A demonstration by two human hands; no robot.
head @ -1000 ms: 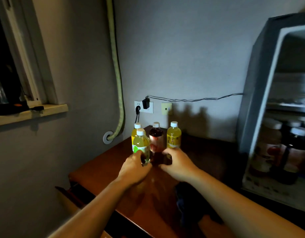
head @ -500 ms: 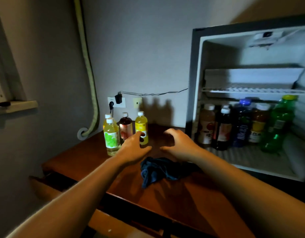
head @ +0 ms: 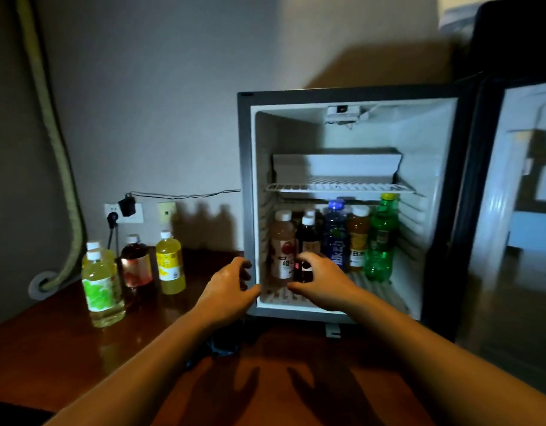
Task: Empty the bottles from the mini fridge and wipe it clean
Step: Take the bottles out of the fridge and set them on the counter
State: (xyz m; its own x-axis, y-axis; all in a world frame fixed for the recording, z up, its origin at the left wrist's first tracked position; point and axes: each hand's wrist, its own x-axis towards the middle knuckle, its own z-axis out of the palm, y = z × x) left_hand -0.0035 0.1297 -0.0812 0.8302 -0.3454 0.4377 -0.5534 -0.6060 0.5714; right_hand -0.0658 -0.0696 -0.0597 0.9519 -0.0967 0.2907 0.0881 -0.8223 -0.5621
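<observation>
I have both hands at the open white-lined mini fridge (head: pixel 425 142), fingers loosely curved and holding nothing. My left hand (head: pixel 227 290) hovers at the fridge's front left edge; my right hand (head: pixel 322 282) reaches toward the pale pink plastic bottle (head: pixel 282 241) and the dark cola-coloured bottle (head: pixel 308 238) standing at the floor's front left. Full bottles should be heavy, stiff and perhaps slick with cold, so I'd grip mid-body around the label. Four bottles already stand near the wooden table's (head: pixel 281 379) back left corner.
</observation>
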